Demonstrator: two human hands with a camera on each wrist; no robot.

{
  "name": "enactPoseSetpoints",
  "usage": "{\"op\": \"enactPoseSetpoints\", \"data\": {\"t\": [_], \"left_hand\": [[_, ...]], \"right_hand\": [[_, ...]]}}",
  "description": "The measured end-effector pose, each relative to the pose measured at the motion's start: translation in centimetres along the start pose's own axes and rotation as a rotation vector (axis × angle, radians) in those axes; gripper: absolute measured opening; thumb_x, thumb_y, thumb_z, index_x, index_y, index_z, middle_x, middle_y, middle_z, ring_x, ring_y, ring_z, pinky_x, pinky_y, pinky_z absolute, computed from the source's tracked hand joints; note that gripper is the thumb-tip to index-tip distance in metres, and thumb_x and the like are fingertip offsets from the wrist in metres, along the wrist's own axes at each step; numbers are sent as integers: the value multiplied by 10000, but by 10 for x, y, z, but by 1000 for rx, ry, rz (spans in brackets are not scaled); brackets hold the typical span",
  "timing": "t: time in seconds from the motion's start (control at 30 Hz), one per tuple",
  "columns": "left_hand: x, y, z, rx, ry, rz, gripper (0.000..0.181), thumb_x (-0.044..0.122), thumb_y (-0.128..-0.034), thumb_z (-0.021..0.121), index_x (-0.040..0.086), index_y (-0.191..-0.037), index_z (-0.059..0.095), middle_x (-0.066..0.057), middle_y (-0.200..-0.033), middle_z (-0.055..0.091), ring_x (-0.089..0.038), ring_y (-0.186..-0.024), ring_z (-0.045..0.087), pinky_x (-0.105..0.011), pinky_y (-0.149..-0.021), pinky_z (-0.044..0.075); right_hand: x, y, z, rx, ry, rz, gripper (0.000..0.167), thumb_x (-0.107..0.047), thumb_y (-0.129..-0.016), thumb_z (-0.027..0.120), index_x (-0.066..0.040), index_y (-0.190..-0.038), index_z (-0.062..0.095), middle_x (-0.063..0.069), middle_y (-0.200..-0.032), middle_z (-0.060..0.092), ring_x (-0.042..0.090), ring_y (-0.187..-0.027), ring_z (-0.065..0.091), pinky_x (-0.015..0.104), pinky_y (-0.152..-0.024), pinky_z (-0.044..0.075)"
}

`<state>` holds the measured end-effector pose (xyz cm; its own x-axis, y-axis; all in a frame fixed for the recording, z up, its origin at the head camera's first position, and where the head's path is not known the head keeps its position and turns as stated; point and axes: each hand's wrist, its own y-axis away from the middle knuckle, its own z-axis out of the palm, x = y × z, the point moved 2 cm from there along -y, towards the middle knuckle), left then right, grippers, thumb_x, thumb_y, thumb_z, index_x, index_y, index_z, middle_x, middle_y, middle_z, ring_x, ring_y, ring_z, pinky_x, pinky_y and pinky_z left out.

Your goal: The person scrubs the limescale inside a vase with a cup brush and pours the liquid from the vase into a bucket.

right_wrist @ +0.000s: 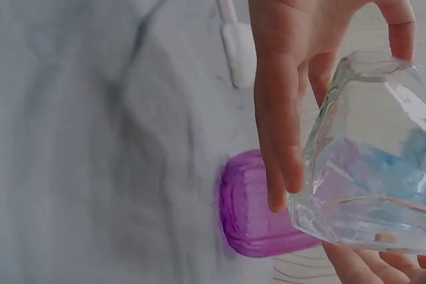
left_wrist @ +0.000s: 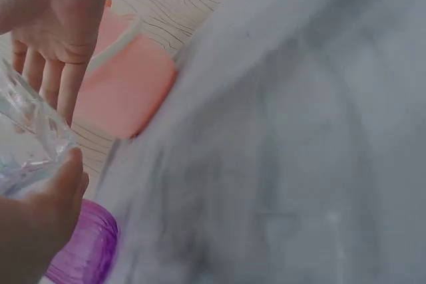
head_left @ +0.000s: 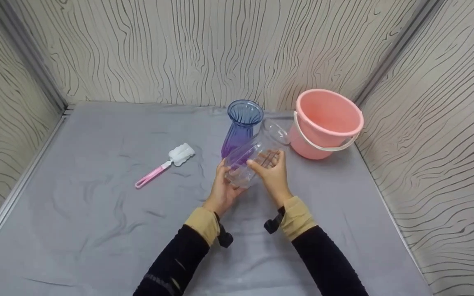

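Both hands hold a clear glass vase [head_left: 257, 154], tilted with its wide mouth toward the upper right in the head view. My left hand [head_left: 222, 191] grips it near the base, its fingers and thumb around the faceted bottom [right_wrist: 359, 197] in the right wrist view. My right hand [head_left: 276, 176] holds the side, thumb on the near face and fingers beyond the glass. Just behind stands an upright blue-and-purple glass vase [head_left: 239, 129], its lower part partly hidden by the clear vase and left hand.
A pink bucket [head_left: 323, 139] with a white handle stands at the back right, near the clear vase's mouth. A sponge brush [head_left: 171, 162] with a pink handle lies at left on the grey cloth [head_left: 97, 222]. Wood-patterned panels [head_left: 179, 49] enclose the back and sides.
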<state>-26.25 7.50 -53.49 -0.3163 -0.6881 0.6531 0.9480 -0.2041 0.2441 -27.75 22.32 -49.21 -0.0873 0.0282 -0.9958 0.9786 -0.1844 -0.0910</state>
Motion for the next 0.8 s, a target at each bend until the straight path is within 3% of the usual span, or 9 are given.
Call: {"op": "enactPoseSetpoints", "data": {"t": [0.17, 0.3, 0.43, 0.6, 0.7, 0.8], "left_hand": [[3, 1, -22, 2, 16, 13, 599, 217, -945, 308, 211, -1541, 240, -160, -1378, 520, -253, -1090, 600, -427, -904, 514], [9, 2, -36, 35, 36, 24, 563, 211, -992, 259, 205, -1549, 179, -224, -1481, 441, -247, -1077, 607, -447, -943, 477], [19, 0, -46, 88, 75, 32, 504, 249, -1034, 272, 187, -1532, 223, -250, -1418, 500, -290, -1039, 641, -518, -1014, 425], [32, -4, -58, 113, 68, 56, 575, 248, -1024, 285, 171, -1584, 180, -256, -1513, 417, -366, -1257, 520, -569, -1110, 323], [40, -7, -67, 139, 19, 62, 623, 207, -1027, 292, 106, -1617, 120, -260, -1568, 329, -304, -1306, 465, -464, -1105, 365], [47, -9, -77, 188, -34, 72, 596, 160, -1040, 328, 8, -1597, 184, -256, -1517, 379, -216, -1181, 534, -333, -1015, 459]], "right_hand": [[6, 13, 13, -59, 147, -26, 985, -163, -709, 931, -3, -1455, 308, 247, -1345, 589, 376, -1248, 581, 445, -1052, 484], [8, 19, 27, -104, 232, -104, 956, -179, -690, 948, 20, -1420, 362, 262, -1350, 576, 369, -1249, 584, 459, -1069, 467], [5, 21, 45, -119, 275, -171, 925, -198, -681, 956, 25, -1384, 399, 249, -1354, 560, 362, -1257, 576, 459, -1077, 459], [7, 18, 67, -113, 302, -215, 925, -228, -668, 966, 18, -1370, 415, 195, -1308, 621, 315, -1238, 591, 438, -1064, 468], [12, 16, 77, -87, 362, -233, 935, -257, -647, 975, 15, -1358, 432, 190, -1277, 647, 305, -1210, 607, 427, -1042, 481], [17, 13, 86, -55, 430, -238, 984, -298, -620, 985, 16, -1374, 437, 214, -1257, 656, 318, -1180, 624, 424, -1016, 499]]}}
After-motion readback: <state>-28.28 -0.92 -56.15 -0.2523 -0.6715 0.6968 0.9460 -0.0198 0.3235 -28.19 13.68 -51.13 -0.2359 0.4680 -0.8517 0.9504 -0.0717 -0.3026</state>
